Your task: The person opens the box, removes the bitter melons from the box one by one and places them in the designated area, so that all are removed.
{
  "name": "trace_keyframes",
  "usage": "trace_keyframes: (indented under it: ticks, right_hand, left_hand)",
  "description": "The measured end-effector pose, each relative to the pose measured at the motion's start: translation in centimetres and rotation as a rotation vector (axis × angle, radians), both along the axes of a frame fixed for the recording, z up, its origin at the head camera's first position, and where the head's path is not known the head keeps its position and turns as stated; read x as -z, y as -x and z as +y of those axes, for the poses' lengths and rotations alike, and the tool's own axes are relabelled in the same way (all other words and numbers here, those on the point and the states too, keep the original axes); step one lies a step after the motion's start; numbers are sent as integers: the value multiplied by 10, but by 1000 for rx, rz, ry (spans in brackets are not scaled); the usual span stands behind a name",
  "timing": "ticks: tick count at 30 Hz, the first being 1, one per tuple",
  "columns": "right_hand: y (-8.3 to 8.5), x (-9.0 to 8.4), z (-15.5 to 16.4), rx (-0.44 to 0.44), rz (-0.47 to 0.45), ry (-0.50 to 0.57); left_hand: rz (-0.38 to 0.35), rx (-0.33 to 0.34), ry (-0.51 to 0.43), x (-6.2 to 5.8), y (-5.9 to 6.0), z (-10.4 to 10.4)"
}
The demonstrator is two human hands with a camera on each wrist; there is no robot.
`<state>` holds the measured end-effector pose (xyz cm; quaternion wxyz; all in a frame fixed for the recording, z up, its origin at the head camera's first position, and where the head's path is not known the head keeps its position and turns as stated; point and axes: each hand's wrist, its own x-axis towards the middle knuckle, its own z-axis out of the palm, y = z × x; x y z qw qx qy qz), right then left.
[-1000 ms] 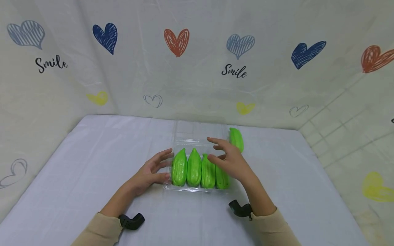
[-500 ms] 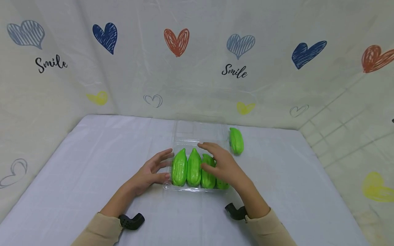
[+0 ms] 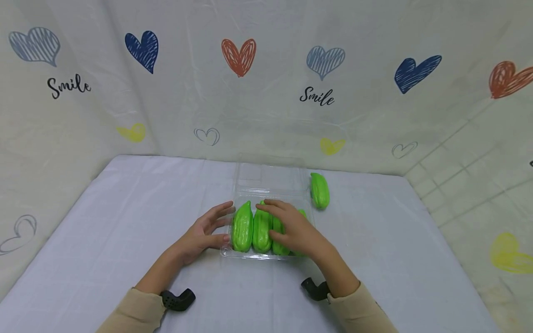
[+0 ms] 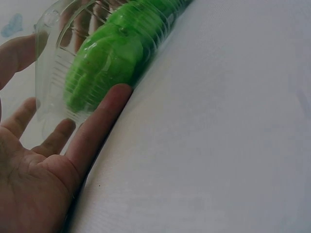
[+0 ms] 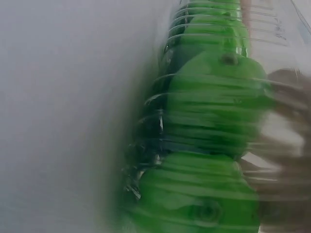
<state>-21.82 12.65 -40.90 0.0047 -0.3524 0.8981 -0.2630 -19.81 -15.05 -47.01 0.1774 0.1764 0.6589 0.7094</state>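
Observation:
A clear plastic clamshell box lies with its lid folded back, holding several bright green, ridged, gourd-like vegetables side by side. At the box's left side my left hand rests with fingers extended; in the left wrist view its thumb touches the clear wall. My right hand reaches over the right half of the box, fingers loosely bent above the vegetables and partly covering them. Nothing shows pinched in it. The right wrist view shows green ends through ribbed plastic, partly blurred.
One more green vegetable lies outside the box, behind its right side. A white cloth covers the table. A backdrop printed with hearts rises behind the table and along its sides.
My right hand has moved left and slightly nearer me, from near the loose vegetable to over the boxed ones. The left hand, box and vegetables have stayed in place.

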Motion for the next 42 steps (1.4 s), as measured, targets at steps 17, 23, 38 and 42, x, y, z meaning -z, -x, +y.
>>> trace_keyframes:
  ticks: [17,23,38,42]
  right_hand:
    - [4,-7,10,55,48,123]
    - [8,-7,15,61,15,275]
    - [6,-12,16,62,-40,214]
    - [4,-15,16,66,-76,206]
  left_hand:
    - [6,-10,15,1,0,-1]
    - [18,-16,36,2,0,-1]
    - [14,-7,21,-1,-1,0]
    - [14,-9,23,0,0,0]
